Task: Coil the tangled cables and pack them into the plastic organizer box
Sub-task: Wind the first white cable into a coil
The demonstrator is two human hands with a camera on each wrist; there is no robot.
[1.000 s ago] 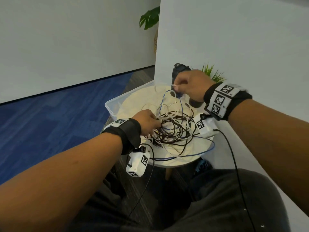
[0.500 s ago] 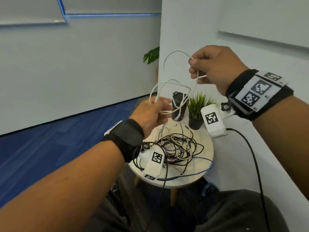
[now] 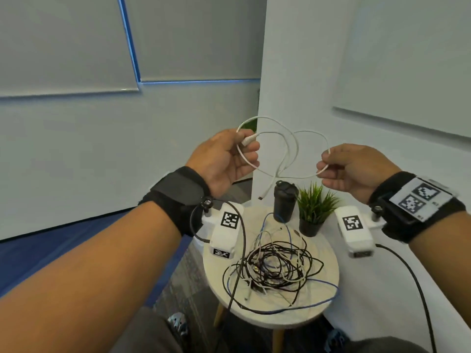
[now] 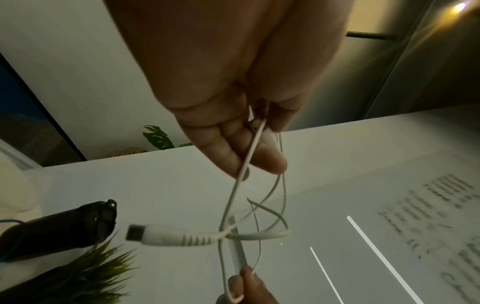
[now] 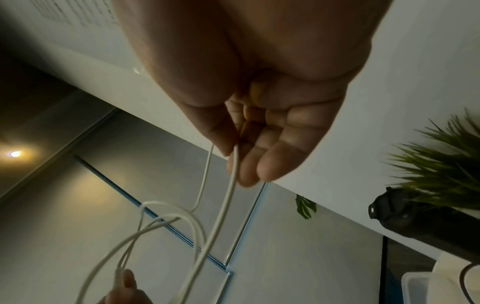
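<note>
White cable (image 3: 285, 149), light and limp, is looping loosely between both hands; left hand (image 3: 224, 159) fingers (image 4: 270, 162) are pinching its connector end, right hand (image 3: 354, 169) fingers (image 5: 272, 164) are pinching mid-run.

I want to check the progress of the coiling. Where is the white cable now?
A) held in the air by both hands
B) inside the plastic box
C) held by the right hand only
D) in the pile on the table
A: the left hand and the right hand each pinch the white cable above the table.
</note>
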